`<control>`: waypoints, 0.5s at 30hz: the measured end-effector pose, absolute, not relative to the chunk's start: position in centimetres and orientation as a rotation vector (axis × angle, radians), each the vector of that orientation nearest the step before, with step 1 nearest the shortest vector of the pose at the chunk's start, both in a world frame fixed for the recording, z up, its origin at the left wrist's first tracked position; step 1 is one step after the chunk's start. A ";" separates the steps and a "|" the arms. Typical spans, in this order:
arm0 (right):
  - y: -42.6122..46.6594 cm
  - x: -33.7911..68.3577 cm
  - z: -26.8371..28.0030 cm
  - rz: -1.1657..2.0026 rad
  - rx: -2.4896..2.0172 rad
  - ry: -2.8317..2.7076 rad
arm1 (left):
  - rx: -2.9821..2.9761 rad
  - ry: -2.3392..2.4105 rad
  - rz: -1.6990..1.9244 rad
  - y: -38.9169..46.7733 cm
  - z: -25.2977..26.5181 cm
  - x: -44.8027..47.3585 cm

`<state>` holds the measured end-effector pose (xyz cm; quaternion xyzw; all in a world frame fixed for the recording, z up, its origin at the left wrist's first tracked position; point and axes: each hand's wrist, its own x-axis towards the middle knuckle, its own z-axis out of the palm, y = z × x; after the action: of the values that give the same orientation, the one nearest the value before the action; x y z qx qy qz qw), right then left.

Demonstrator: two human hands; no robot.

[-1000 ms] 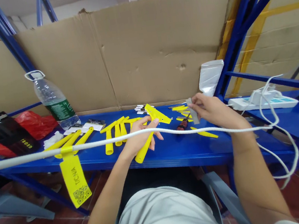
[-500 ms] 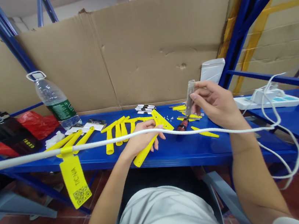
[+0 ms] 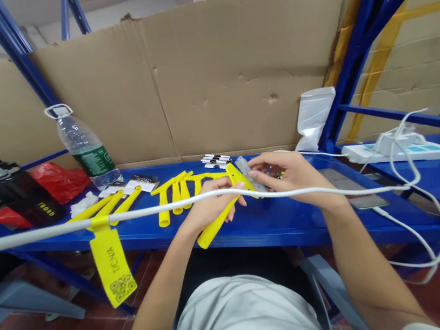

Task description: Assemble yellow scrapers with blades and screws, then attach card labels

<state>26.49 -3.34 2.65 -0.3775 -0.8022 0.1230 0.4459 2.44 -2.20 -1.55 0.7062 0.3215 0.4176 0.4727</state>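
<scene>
Hands on smooth yellow plastic and a flat grey strip

The left hand point(image 3: 215, 199) has its fingers curled closely round the neck of a yellow tool point(image 3: 218, 225) — a rounded, tube-like handle that widens into a flat, angled head with small holes. The tool is held above the front of the glossy blue table point(image 3: 269, 226), its handle slanting down toward the person. The right hand point(image 3: 293, 174) pinches a thin, straight-edged grey strip point(image 3: 248, 171) between thumb and fingers, the grip nearly closed. The strip lies along the tool's head; whether the two touch, I cannot tell.

Left of the hands stands a row of yellow handles point(image 3: 163, 208), hollow tubes under slim crossbars. Behind them are small white-and-black pieces point(image 3: 216, 161), too small to make out. Further left, a clear plastic bottle point(image 3: 86, 145) with a green label leans near a crinkled red bag point(image 3: 56, 182) and a black flask point(image 3: 18, 188).

A smooth white cable point(image 3: 49, 234) crosses the view in front of both hands — a yellow tag point(image 3: 114, 267) hangs from it. Creased brown cardboard point(image 3: 208, 79) forms the back wall, with a wrinkled, shiny white pouch point(image 3: 315, 116) propped near its right end.
</scene>
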 end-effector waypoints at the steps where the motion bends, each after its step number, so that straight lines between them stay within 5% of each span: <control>1: -3.3 26.5 2.5 0.324 -0.930 -1.993 | 1.722 0.790 1.024 -2.2 -1.5 2.5; 15: -2.8 26.2 1.8 0.506 -0.920 -2.085 | 1.745 0.752 0.959 -2.0 -1.7 2.4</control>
<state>26.17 -2.82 1.76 -0.3626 -0.8213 0.1995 0.3926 2.42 -1.99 -1.73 0.7168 0.3090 0.3941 0.4851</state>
